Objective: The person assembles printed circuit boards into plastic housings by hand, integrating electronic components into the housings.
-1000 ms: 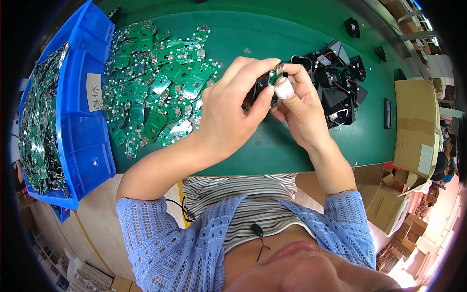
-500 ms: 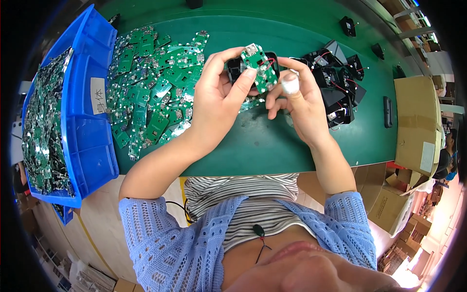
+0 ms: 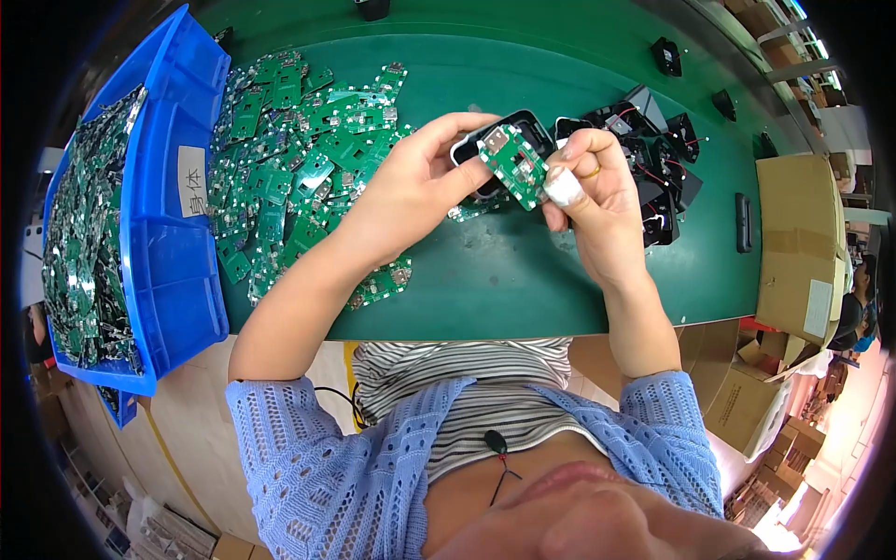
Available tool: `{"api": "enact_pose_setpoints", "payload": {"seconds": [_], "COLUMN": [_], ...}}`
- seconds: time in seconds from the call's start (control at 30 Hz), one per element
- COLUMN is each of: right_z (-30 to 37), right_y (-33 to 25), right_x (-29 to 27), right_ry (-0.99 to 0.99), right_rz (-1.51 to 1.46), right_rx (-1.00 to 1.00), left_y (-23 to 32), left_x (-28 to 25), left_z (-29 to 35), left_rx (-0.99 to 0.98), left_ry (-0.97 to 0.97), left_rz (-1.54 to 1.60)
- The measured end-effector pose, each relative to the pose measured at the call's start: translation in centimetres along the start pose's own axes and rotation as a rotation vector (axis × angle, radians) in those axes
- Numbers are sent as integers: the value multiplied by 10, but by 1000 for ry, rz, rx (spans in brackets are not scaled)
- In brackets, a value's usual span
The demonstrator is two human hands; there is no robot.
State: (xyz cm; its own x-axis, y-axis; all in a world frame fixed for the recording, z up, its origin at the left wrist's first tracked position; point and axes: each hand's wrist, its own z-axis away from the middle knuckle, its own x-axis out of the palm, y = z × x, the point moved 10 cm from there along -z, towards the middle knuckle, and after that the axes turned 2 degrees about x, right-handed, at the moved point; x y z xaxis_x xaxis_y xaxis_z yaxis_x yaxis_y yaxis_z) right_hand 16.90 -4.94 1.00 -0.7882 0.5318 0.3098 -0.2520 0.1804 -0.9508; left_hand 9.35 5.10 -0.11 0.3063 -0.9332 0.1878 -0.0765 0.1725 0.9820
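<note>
Electronics workshop, with loose circuit boards (image 3: 315,173) on a green workbench (image 3: 467,289) beside a blue bin (image 3: 177,289)

Clock centre: held board (image 3: 513,168). Bare tabletop (image 3: 485,271) passable at 6 and 12 o'clock. Blocked: 9, left hand (image 3: 415,177), then loose circuit boards (image 3: 308,177); 3, right hand (image 3: 602,196), then black housings (image 3: 648,189).

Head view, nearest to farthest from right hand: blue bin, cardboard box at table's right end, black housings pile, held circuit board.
1. held circuit board, just left of right hand
2. black housings pile, just right
3. cardboard box, farther right
4. blue bin, far left
</note>
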Motion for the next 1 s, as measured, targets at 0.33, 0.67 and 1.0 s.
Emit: {"api": "enact_pose_setpoints", "payload": {"seconds": [0.33,0.67,1.0], "right_z": [12,9,17], "right_y": [-2,-4,-44], "right_x": [19,3,32], "right_ry": [-49,117,-69], "right_rz": [76,87,844], "right_rx": [-18,-151,-639], "left_y": [-17,-3,-1], "left_x": [-2,-15,-12], "left_z": [2,6,5], "left_rx": [-216,-8,16], "left_ry": [-22,303,274], "left_rz": [216,147,68]}}
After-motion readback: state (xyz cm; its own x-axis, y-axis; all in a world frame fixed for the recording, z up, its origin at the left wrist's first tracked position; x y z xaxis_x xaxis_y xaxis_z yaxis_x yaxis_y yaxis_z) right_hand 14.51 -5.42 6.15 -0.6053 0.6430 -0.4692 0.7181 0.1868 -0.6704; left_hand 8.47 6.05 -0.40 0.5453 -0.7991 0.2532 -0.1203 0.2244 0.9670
